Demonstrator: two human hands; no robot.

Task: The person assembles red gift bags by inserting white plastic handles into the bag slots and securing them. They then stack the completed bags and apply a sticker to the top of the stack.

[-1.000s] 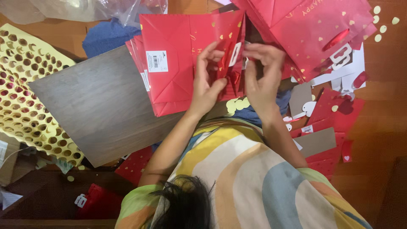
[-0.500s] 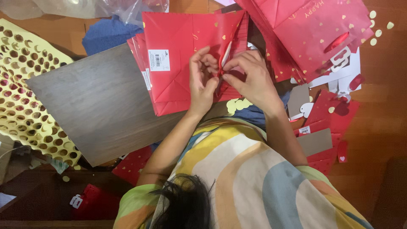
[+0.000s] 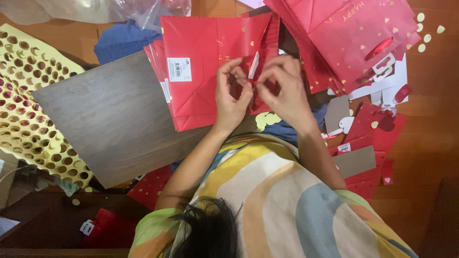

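- Red paper gift bag (image 3: 205, 71), folded flat, lies on top of a small stack of like bags; its left part overlaps the grey board (image 3: 110, 119), which serves here as the landmark.
- Left hand (image 3: 232, 95) rests on the bag just right of the board, thumb and forefinger pinched almost shut at the bag's edge; what sits between them is too small to tell.
- Right hand (image 3: 284, 93), further right of the board, has its fingertips closed on a thin red ribbon (image 3: 258, 82), which looks like the bag's handle.
- To do this well, I judge: keep the bag flat under the left palm, hold the ribbon short near its end, and pull gently so the paper does not tear.
- Containers: this bag is collapsed, nothing showing inside. More flat red bags (image 3: 354, 38) lie fanned far right of the board, equally flat.
- Clear plastic bag (image 3: 91, 9) above the board is crumpled; its contents cannot be made out.
- Yellow punched sheet (image 3: 28, 105) lies left of the board.
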